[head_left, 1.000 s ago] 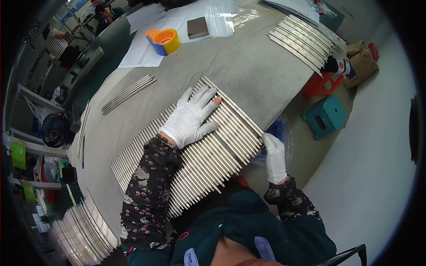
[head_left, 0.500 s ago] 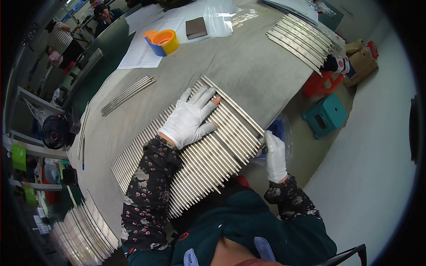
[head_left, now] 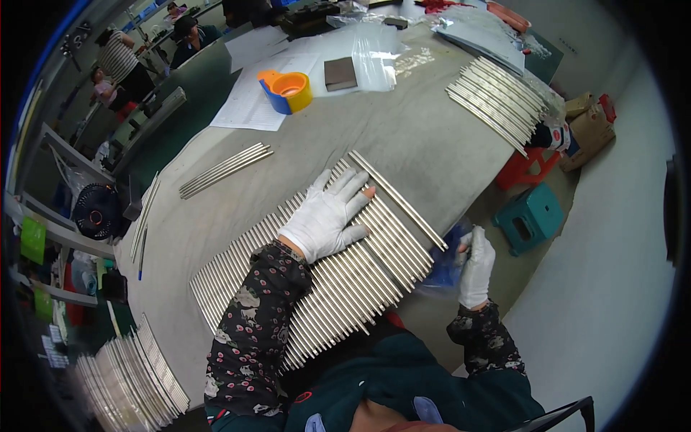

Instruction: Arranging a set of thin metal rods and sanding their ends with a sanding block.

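Metal rods [head_left: 342, 295] in head view, laid side by side on the grey desk [head_left: 425, 158], some slightly apart at the right end. Left hand [head_left: 320, 219] flat on top, grip splayed, fingers extended. Right hand [head_left: 477, 270] beyond the desk edge, near the rod ends, fingers curled; cannot tell whether gripping anything.

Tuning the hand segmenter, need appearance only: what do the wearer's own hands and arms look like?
Left hand and right hand: plain white gloves, short at the wrist; the left one leaves a fingertip bare. Sleeves: black, gathered cuffs, printed with small pinkish dots and larger pale motifs. Top: dark green.
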A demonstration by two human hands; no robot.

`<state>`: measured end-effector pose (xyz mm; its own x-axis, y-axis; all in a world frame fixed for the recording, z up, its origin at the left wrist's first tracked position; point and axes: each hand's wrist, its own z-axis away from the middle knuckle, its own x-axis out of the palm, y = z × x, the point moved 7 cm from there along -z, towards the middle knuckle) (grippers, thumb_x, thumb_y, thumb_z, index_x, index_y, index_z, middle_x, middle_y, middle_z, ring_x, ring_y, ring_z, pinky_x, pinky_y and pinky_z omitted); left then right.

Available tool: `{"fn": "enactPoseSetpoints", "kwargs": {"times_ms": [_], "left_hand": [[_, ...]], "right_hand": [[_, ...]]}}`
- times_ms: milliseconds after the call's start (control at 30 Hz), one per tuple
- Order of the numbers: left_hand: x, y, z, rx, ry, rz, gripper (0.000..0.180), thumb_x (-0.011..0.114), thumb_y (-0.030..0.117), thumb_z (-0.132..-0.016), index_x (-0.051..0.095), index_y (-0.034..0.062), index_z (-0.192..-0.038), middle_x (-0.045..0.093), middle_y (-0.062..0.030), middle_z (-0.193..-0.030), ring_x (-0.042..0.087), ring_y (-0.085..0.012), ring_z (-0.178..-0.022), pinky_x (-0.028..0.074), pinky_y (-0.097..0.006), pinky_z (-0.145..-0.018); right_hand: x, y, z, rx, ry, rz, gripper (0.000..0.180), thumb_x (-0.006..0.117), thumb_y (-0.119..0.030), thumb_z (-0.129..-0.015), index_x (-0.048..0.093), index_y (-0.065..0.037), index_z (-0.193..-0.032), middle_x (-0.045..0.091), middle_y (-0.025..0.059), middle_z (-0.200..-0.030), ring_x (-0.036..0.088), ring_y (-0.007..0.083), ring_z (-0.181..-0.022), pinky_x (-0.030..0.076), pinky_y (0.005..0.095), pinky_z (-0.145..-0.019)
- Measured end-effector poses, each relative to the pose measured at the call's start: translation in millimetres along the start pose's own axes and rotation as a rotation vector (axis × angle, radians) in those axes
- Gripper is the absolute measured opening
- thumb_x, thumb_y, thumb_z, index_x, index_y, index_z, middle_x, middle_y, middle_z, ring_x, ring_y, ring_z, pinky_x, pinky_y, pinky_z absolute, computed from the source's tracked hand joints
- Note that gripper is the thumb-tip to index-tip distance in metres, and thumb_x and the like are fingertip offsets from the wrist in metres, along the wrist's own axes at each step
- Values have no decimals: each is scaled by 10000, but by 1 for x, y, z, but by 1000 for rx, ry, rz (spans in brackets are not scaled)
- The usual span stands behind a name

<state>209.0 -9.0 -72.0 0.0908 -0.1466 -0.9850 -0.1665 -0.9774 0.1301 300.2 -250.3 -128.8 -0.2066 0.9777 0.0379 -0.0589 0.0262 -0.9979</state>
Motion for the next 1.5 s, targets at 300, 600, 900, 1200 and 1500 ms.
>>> {"fn": "enactPoseSetpoints", "kwargs": {"times_ms": [300, 600, 900, 1200, 1500], "left_hand": [[1, 3, 6, 1, 60, 0, 651, 513, 464, -878, 408, 45, -1364, 344, -191, -1449, 292, -345, -1364, 177, -524, -1126], [-1, 3, 1, -12, 34, 40, 633, 487, 465, -884, 434, 30, -1340, 337, -183, -1455, 278, -338, -1374, 181, -537, -1120], [0, 8, 4, 0, 47, 60, 645, 511, 453, -863, 427, 30, -1343, 354, -192, -1434, 301, -335, -1361, 192, -535, -1115], [-9, -3, 5, 5, 79, 34, 659, 509, 468, -868, 416, 26, -1349, 353, -193, -1440, 300, -335, -1362, 192, -520, -1119], [0, 4, 8, -11, 54, -7, 642, 506, 465, -874, 418, 50, -1355, 336, -181, -1457, 289, -340, -1367, 196, -516, -1120]], "right_hand": [[130, -119, -92, -778, -305, 581, 301, 611, -229, -845, 612, -10, -1051, 630, 157, -806, 605, 276, -728, 484, 375, -674], [303, -98, -147, -972, -446, 1390, 560, 640, -290, -786, 507, -257, -1329, 336, 173, -1454, 399, 445, -1266, 457, 506, -939], [324, -72, -179, -726, -538, 1400, 387, 663, -332, -797, 644, -228, -1169, 296, 140, -1487, 277, 453, -1342, 411, 555, -984], [202, -120, -128, -1062, -500, 940, 241, 647, -216, -789, 672, -57, -967, 637, 118, -997, 601, 320, -953, 487, 409, -830], [223, -108, -148, -888, -431, 1158, 629, 706, -299, -742, 481, -88, -1290, 558, 168, -1172, 541, 325, -1118, 474, 417, -911]]}}
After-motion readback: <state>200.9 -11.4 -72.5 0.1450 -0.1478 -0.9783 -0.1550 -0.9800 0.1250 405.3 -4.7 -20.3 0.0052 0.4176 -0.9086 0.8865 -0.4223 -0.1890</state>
